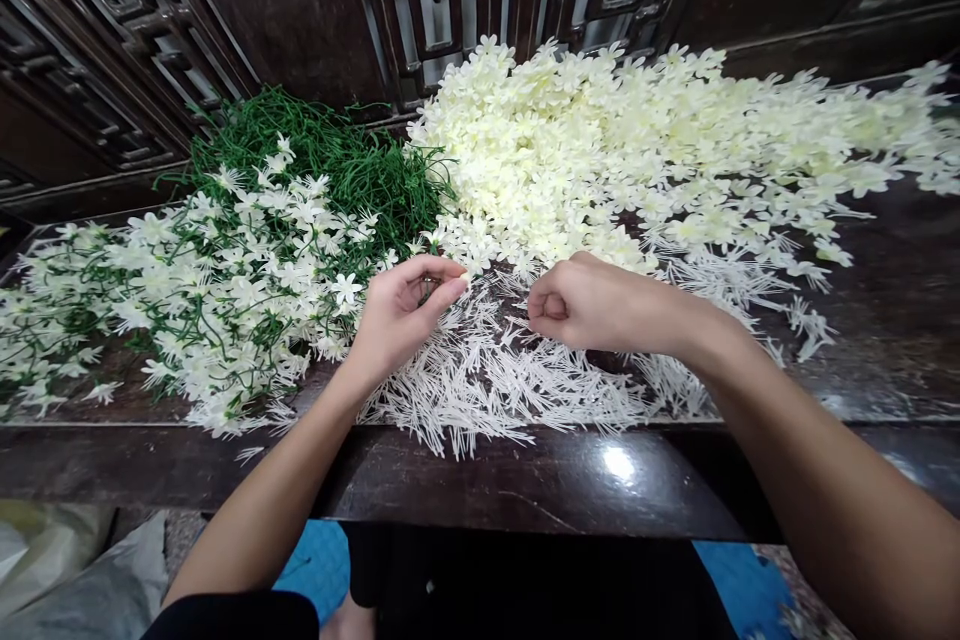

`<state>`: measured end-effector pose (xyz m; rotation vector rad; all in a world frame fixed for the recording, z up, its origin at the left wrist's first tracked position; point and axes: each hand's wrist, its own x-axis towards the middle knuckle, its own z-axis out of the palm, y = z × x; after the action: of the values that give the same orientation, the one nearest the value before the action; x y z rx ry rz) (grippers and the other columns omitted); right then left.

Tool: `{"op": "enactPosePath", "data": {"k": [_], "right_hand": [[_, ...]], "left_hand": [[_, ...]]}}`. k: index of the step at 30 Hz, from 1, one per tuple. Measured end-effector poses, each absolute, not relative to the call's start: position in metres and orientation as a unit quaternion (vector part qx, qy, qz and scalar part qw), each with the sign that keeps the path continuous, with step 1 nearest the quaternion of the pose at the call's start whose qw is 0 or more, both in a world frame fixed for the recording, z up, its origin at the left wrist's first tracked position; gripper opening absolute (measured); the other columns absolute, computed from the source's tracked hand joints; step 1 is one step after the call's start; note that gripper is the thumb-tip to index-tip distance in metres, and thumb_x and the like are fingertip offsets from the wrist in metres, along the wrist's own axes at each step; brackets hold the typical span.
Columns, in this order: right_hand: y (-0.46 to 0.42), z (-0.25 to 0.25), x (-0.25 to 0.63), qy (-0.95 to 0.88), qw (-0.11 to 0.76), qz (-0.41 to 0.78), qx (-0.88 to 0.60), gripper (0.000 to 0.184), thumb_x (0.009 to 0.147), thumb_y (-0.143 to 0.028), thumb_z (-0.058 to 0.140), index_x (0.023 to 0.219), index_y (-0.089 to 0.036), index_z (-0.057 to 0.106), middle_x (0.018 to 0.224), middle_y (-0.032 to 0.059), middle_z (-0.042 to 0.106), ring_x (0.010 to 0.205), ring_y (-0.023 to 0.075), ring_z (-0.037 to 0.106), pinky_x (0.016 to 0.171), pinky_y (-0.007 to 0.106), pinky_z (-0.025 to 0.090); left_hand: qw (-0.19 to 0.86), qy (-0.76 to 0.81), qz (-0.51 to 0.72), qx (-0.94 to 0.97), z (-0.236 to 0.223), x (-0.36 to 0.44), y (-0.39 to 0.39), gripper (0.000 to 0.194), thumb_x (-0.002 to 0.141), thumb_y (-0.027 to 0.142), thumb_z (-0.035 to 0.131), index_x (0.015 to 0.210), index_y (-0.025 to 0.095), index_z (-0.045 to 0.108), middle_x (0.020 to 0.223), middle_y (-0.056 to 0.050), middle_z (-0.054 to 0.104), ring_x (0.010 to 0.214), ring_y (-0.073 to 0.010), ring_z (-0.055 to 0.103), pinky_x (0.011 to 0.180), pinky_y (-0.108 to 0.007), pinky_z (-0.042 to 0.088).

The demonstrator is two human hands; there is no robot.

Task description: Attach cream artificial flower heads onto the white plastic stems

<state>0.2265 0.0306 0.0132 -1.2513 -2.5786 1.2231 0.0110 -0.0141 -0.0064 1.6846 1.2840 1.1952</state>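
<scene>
The left hand arches palm-in, its grip pinching a small white floret (thumb on forefinger). Just right of it, the right hand curls knuckles-up, grip pressed together over white stamens on the desk.

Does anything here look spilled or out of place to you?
Mostly tidy heaps, but the white stamen pieces have spread to the front edge of the dark table, some poking over it. One stray piece lies apart near that edge. The left hand pinches something small; the right hand is curled shut above the pile.
</scene>
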Motion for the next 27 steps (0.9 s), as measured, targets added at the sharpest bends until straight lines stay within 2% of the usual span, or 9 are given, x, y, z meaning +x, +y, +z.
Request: {"op": "enactPosePath", "data": {"k": [3, 8, 10, 13, 18, 22, 27], "right_hand": [[0.031, 0.013, 0.228, -0.817, 0.006, 0.4, -0.415, 0.018, 0.071, -0.013, 0.059, 0.054, -0.019, 0.059, 0.043, -0.0035, 0.047, 0.035, 0.0077, 0.038, 0.035, 0.027, 0.035], [0.035, 0.012, 0.233, -0.81, 0.042, 0.417, -0.41, 0.012, 0.077, -0.023, 0.057, 0.07, -0.019, 0.066, 0.049, -0.001, 0.055, 0.035, 0.0086, 0.039, 0.032, 0.027, 0.026], [0.036, 0.013, 0.235, -0.821, 0.075, 0.4, -0.4, 0.012, 0.078, -0.024, 0.057, 0.073, -0.02, 0.067, 0.058, 0.0012, 0.062, 0.038, 0.0095, 0.043, 0.034, 0.028, 0.03], [0.036, 0.016, 0.235, -0.831, 0.125, 0.383, -0.383, 0.01, 0.078, -0.027, 0.062, 0.073, -0.021, 0.068, 0.066, 0.0034, 0.066, 0.046, 0.0123, 0.052, 0.041, 0.031, 0.042], [0.032, 0.021, 0.231, -0.815, 0.162, 0.422, -0.363, 0.009, 0.077, -0.029, 0.065, 0.073, -0.022, 0.069, 0.072, 0.0044, 0.067, 0.061, 0.017, 0.061, 0.057, 0.036, 0.053], [0.028, 0.024, 0.224, -0.808, 0.192, 0.443, -0.339, 0.007, 0.077, -0.022, 0.062, 0.078, -0.019, 0.068, 0.078, 0.0035, 0.068, 0.069, 0.0174, 0.063, 0.065, 0.037, 0.056], [0.023, 0.02, 0.216, -0.815, 0.236, 0.429, -0.31, 0.011, 0.079, -0.018, 0.057, 0.082, -0.02, 0.067, 0.081, 0.0023, 0.068, 0.071, 0.0168, 0.061, 0.067, 0.037, 0.054]], "left_hand": [[0.346, 0.494, 0.459, 0.653, -0.006, 0.011, -0.014, 0.008, 0.081, 0.015, 0.067, 0.088, 0.018, 0.07, 0.085, -0.005, 0.072, 0.072, -0.0124, 0.064, 0.062, -0.025, 0.055], [0.344, 0.497, 0.455, 0.654, -0.006, 0.011, -0.014, 0.008, 0.08, 0.015, 0.068, 0.087, 0.018, 0.07, 0.085, -0.005, 0.072, 0.074, -0.0134, 0.066, 0.064, -0.026, 0.057], [0.35, 0.496, 0.457, 0.65, -0.006, 0.011, -0.014, 0.008, 0.079, 0.015, 0.068, 0.087, 0.018, 0.07, 0.085, -0.005, 0.072, 0.075, -0.0135, 0.066, 0.065, -0.026, 0.057], [0.359, 0.492, 0.457, 0.648, -0.006, 0.012, -0.014, 0.008, 0.078, 0.015, 0.069, 0.086, 0.018, 0.07, 0.086, -0.005, 0.072, 0.074, -0.0136, 0.066, 0.065, -0.025, 0.057], [0.397, 0.483, 0.432, 0.65, -0.002, 0.013, -0.016, 0.008, 0.08, 0.016, 0.068, 0.086, 0.02, 0.069, 0.083, -0.004, 0.072, 0.065, -0.0117, 0.064, 0.052, -0.023, 0.053], [0.415, 0.474, 0.417, 0.655, 0.001, 0.014, -0.017, 0.009, 0.079, 0.014, 0.069, 0.086, 0.021, 0.07, 0.083, -0.004, 0.071, 0.064, -0.0111, 0.062, 0.048, -0.021, 0.051], [0.403, 0.475, 0.415, 0.663, -0.001, 0.014, -0.017, 0.008, 0.079, 0.018, 0.07, 0.087, 0.019, 0.071, 0.081, -0.004, 0.072, 0.057, -0.0101, 0.059, 0.044, -0.02, 0.048]]}}
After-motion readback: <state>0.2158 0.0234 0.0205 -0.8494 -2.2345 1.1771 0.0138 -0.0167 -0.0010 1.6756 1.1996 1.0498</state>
